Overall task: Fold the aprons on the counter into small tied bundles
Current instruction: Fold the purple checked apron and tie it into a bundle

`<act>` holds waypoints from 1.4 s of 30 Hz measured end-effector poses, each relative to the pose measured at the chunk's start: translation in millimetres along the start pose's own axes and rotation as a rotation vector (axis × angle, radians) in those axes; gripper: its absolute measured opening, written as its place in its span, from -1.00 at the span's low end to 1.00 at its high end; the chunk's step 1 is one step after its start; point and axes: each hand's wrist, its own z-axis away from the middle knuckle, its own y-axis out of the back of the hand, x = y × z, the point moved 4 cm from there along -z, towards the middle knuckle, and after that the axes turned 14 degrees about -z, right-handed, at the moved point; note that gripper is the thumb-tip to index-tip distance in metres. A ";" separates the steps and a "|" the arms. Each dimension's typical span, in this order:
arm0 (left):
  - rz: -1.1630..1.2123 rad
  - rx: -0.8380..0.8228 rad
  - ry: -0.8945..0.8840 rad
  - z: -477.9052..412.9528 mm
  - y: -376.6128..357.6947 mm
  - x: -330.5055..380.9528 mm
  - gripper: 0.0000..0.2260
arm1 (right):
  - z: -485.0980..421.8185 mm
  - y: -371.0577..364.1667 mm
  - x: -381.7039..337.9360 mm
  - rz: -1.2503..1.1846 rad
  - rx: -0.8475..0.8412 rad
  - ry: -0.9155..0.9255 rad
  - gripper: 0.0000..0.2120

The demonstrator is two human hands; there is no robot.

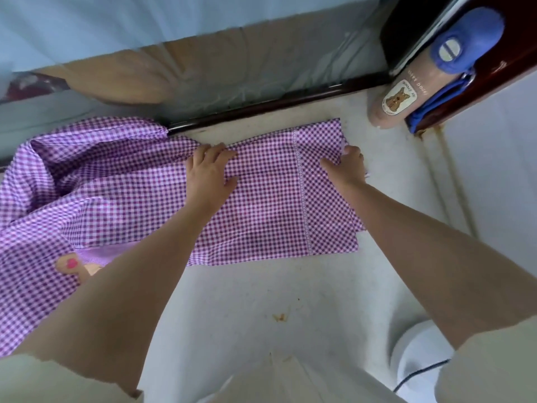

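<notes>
while the purple checked apron (267, 210) is spread on the pale counter (261, 301), its middle is pressed by the flat left hand (210, 173) and its right edge is pinched by the right hand (345, 167), near a tan bottle (412, 88)

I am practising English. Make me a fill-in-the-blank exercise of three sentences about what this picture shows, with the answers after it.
1. The checked cloth apron on the white counter is white and ____.
2. The left hand rests flat on the apron, while the right hand pinches the edge on the person's ____ side.
3. The beige bottle with a dog sticker has a ____ cap.
Missing words: purple; right; blue.
</notes>
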 end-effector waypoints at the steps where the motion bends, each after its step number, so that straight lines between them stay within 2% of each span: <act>1: 0.007 -0.004 -0.006 -3.9 -0.5 4.0 -0.53 | -4.1 -1.4 0.2 0.007 -0.013 -0.036 -0.29; 5: 0.009 -0.018 0.038 -21.3 -1.2 15.6 -0.51 | -18.1 1.0 -1.4 0.073 0.008 -0.088 -0.33; 8: -0.005 0.017 0.087 -29.7 0.7 15.8 -0.64 | -22.4 1.3 -6.7 0.011 -0.016 -0.077 -0.35; 10: 0.042 0.054 0.096 -33.1 3.1 14.0 -0.75 | -23.2 -1.5 -8.4 0.042 -0.078 -0.050 -0.51; 12: 0.147 0.064 0.094 -33.0 5.4 11.6 -0.76 | -19.9 -2.0 -9.5 0.101 -0.119 -0.022 -0.71; 15: 0.213 0.056 0.067 -27.8 11.4 7.5 -0.74 | -9.2 5.0 -11.7 -0.044 -0.134 0.001 -0.65; 18: 0.226 0.051 0.055 -19.5 20.2 3.6 -0.72 | 7.8 15.1 -18.7 -0.279 -0.240 -0.059 -0.74; 21: 0.261 0.014 0.044 -8.2 29.0 4.6 -0.74 | 30.0 27.7 -25.9 -0.422 -0.341 -0.143 -0.49; 24: 0.287 -0.048 0.010 13.1 40.2 7.1 -0.77 | 50.4 45.7 -30.4 -0.473 -0.333 -0.058 -0.61; 27: 0.261 -0.028 -0.012 34.7 50.3 7.8 -0.79 | 71.2 63.9 -33.6 -0.531 -0.298 0.019 -0.81; 28: 0.240 -0.006 -0.012 39.4 55.0 8.5 -0.80 | 77.0 68.0 -35.6 -0.533 -0.304 0.030 -0.82; 30: 0.219 0.061 -0.023 51.4 65.3 10.7 -0.76 | 89.8 76.3 -34.6 -0.539 -0.322 0.047 -0.68; 33: 0.242 0.121 -0.039 66.1 78.1 9.0 -0.73 | 106.5 87.8 -32.6 -0.612 -0.338 0.087 -0.34; 34: 0.244 0.132 -0.063 70.4 80.6 8.2 -0.74 | 113.1 92.0 -32.4 -0.544 -0.322 0.140 -0.30; 35: 0.244 0.142 -0.088 75.4 83.4 8.1 -0.75 | 118.0 95.1 -33.6 -0.391 -0.305 0.212 -0.35; 38: 0.249 0.152 -0.143 89.0 91.8 7.7 -0.77 | 135.3 101.2 -38.0 0.213 -0.252 0.453 -0.72; 40: 0.248 0.083 -0.161 94.9 93.0 5.3 -0.78 | 142.9 107.4 -41.6 0.311 -0.206 0.503 -0.70; 42: -0.006 -0.029 -0.202 97.6 91.3 2.9 -0.75 | 152.4 114.6 -49.5 0.246 -0.236 0.455 -0.67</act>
